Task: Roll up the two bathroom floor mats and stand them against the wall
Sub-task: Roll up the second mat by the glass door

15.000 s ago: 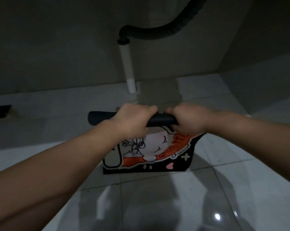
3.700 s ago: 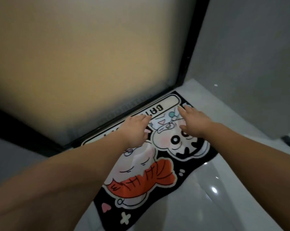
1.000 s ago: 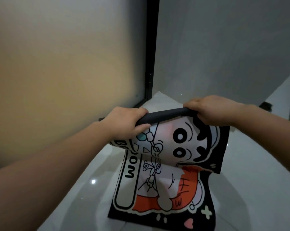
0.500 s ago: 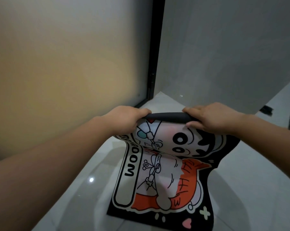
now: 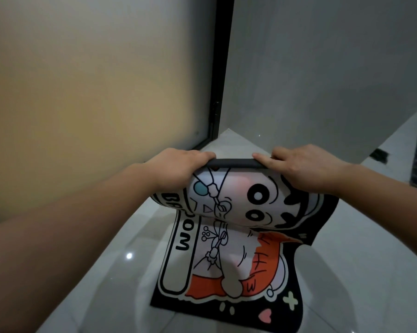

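A black floor mat [image 5: 229,258] with a cartoon print in white and orange lies partly on the tiled floor. Its far end is lifted and curled over into a dark roll [image 5: 233,162]. My left hand [image 5: 176,168] grips the left part of that roll, fingers curled over the top. On the right part, my right hand [image 5: 305,168] holds the roll with its fingers over it. The mat bulges toward me below the hands, and its near end stays flat on the floor. Only this one mat is in view.
A frosted glass door [image 5: 94,87] with a black frame [image 5: 220,68] stands to the left. A grey wall [image 5: 322,68] meets it in the corner behind the mat. Glossy white floor tiles [image 5: 358,272] spread to the right. A dark floor drain [image 5: 379,155] sits far right.
Over the last second the rolled end has sunk a little and the mat's middle bulges out more toward me. Both hands keep their hold on the roll.
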Available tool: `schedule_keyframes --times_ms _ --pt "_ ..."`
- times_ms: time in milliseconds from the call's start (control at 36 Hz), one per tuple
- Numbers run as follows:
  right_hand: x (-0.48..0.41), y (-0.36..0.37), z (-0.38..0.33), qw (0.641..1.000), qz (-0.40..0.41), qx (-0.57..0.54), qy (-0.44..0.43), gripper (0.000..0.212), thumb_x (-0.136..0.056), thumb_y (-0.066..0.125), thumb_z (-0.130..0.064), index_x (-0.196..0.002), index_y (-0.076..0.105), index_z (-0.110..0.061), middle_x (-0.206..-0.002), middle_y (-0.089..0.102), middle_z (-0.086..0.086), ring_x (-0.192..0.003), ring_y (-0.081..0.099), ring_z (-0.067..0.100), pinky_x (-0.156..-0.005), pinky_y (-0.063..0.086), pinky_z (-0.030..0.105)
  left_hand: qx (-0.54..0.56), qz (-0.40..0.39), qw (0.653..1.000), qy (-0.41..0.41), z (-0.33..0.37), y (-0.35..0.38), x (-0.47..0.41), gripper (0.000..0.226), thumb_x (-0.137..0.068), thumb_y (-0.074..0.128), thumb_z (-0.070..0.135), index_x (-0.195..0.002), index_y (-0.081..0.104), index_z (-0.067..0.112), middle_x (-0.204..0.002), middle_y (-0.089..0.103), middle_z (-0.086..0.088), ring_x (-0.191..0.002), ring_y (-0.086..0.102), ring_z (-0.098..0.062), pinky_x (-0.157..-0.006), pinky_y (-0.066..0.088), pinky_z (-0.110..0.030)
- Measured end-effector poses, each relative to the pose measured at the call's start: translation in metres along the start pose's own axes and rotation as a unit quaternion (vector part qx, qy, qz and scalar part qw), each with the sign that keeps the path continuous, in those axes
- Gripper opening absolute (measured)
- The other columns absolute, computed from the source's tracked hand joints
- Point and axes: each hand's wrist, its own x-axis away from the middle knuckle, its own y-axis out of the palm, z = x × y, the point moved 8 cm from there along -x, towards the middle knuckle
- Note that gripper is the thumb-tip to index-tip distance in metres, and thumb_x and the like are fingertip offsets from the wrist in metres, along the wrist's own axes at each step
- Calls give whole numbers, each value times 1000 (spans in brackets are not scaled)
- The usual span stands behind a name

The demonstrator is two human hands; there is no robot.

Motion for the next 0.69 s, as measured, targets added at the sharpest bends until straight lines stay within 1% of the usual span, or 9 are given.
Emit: schedule_keyframes --times_ms 56,111,250,333,417,500,556,611,694 --pt "2 -4 -4 1000 20 5 -13 68 -82 56 -21 -142 25 -17 -87 55 8 -45 46 24 -39 28 25 7 -2 1000 3 1 0 1 44 -88 49 25 -128 36 36 -128 57 6 -109 57 -20 -85 46 -37" --pt "4 -9 -8 999 31 -4 -22 56 -92 34 -41 -141 30 -16 -87 54 6 -49 51 22 -41 35 25 2 0 1000 10 1 0 3 41 -89 44 22 -127 36 33 -123 59 3 -102 59 -23 -83 48 -41" --pt "5 -16 -12 999 14 -30 -13 56 -97 15 -44 -139 40 -16 -86 53 5 -51 52 20 -42 35 25 -34 21 998 45 6 2 10 39 -84 33 35 -122 37 27 -111 60 0 -90 60 -26 -75 48 -43" --pt "4 -19 -13 1000 16 -14 -14 51 -94 28 -37 -134 48 -13 -82 56 8 -47 49 23 -40 25 25 -42 30 997 49 8 3 10 38 -90 28 45 -121 39 26 -111 60 1 -90 60 -25 -73 48 -42" --pt "5 -18 -12 999 32 1 -21 51 -82 48 -21 -132 51 -12 -81 58 9 -46 50 26 -40 25 25 -46 31 998 39 6 2 7 29 -96 33 41 -118 42 25 -109 60 1 -89 60 -25 -71 45 -38" --pt "4 -19 -9 999 30 -45 9 45 -84 46 -24 -128 52 -17 -83 61 8 -55 57 29 -41 35 30 -42 19 999 19 3 3 3 24 -95 42 38 -116 44 25 -104 61 3 -86 59 -23 -69 40 -34" --pt "1 -19 -7 996 5 -76 41 39 -89 42 -30 -126 50 -21 -95 62 6 -70 61 30 -51 44 34 -39 14 999 9 2 3 1 22 -93 45 37 -113 43 27 -96 62 3 -82 58 -23 -67 39 -33" --pt "-1 -15 -2 991 -32 -109 77 30 -92 46 -31 -120 49 -21 -106 61 3 -82 60 28 -62 44 34 -47 8 999 -3 1 4 0 23 -93 47 36 -113 42 26 -83 59 4 -74 55 -24 -64 36 -32" --pt "-2 -8 1 979 -84 -149 111 23 -90 53 -27 -110 48 -17 -104 59 3 -79 54 25 -64 38 31 -74 18 997 -9 2 3 -1 26 -92 49 35 -114 43 24 -74 54 3 -65 45 -23 -62 32 -31"
